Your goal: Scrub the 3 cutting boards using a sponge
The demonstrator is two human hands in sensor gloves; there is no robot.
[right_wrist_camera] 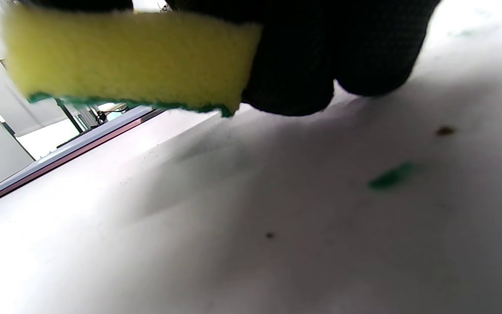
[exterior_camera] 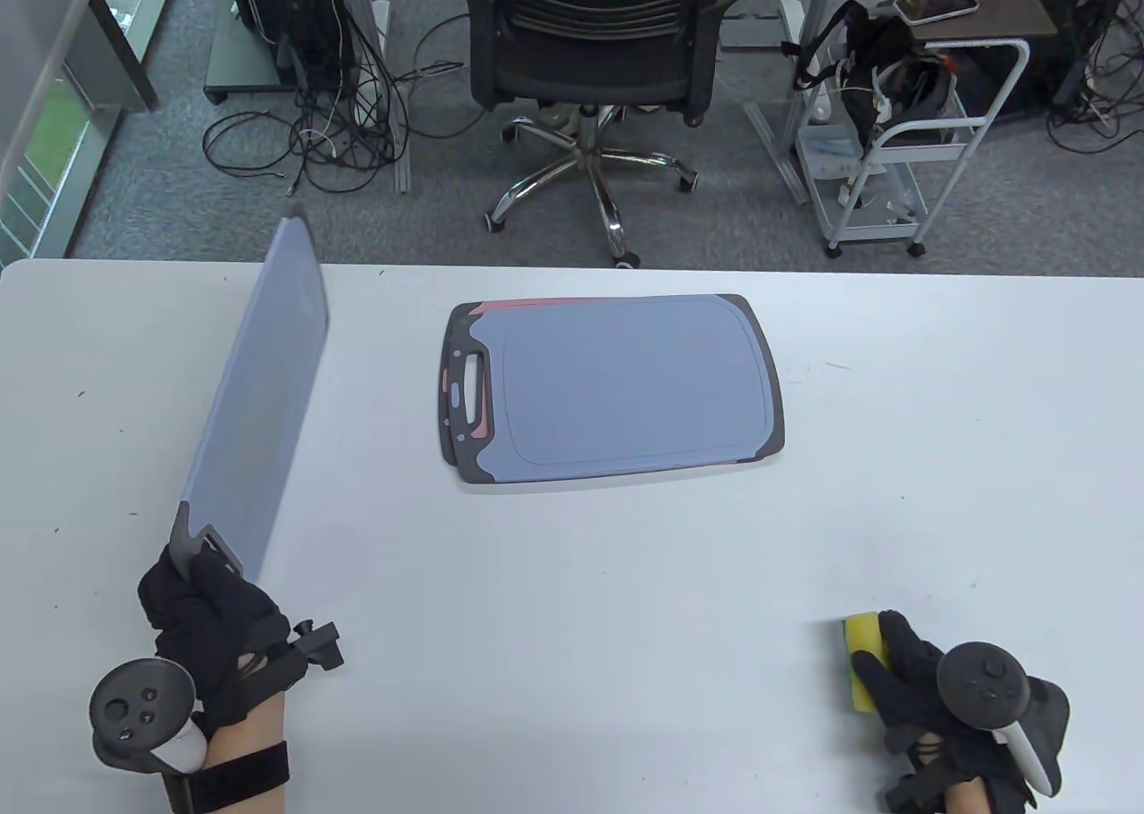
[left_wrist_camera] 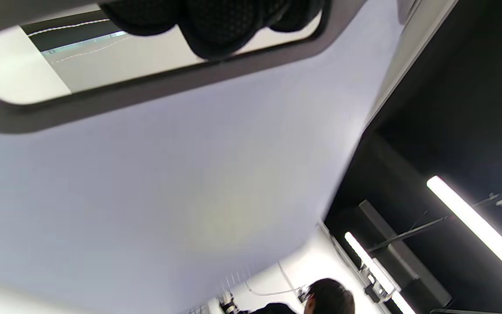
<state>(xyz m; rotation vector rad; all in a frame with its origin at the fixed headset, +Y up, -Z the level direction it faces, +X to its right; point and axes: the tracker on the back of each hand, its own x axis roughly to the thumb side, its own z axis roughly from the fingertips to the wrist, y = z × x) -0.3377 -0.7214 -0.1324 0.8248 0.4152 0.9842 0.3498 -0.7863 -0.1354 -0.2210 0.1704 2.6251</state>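
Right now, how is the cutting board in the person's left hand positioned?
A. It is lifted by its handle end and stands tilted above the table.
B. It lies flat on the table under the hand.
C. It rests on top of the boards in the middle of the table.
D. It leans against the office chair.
A: the left hand grips the handle end of the grey cutting board, which rises tilted, apart from the stacked boards lying flat at the table's middle.

Looks like an office or lab space: grey carpet, a black swivel chair [exterior_camera: 594,63] parked beyond the white desk [exterior_camera: 572,582], cables [exterior_camera: 313,135] tangled far left, a wheeled cart [exterior_camera: 903,153] far right.
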